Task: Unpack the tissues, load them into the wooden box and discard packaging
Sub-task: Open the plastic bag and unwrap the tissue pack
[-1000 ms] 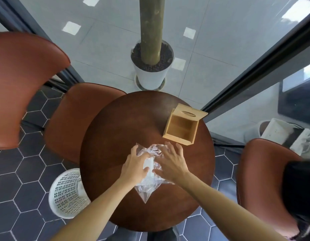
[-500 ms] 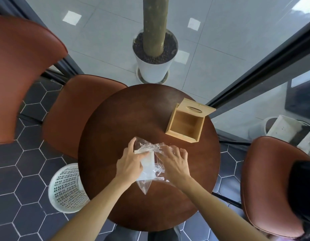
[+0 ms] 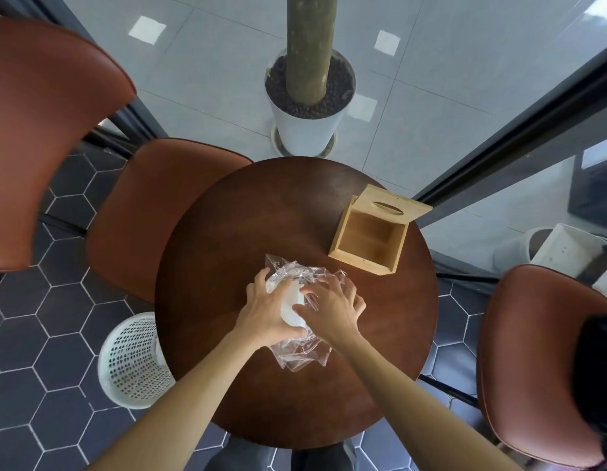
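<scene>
Head view: wooden box (image 3: 370,237) sits open and empty; both hands, left hand (image 3: 266,309) and right hand (image 3: 332,309), now clamp the plastic-wrapped tissues (image 3: 293,305) closer together.

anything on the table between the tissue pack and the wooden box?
Nothing: in the head view only bare tabletop separates the wooden box from the plastic wrap around the tissues.

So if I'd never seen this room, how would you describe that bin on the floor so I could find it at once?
Start at the round dark wooden table in the middle. Look down to the floor at its near left edge, by the person's left forearm, where a white plastic basket stands on the dark hexagonal tiles. Unlike the smooth white plant pot beyond the table, its wall is a lattice of small holes.
</scene>
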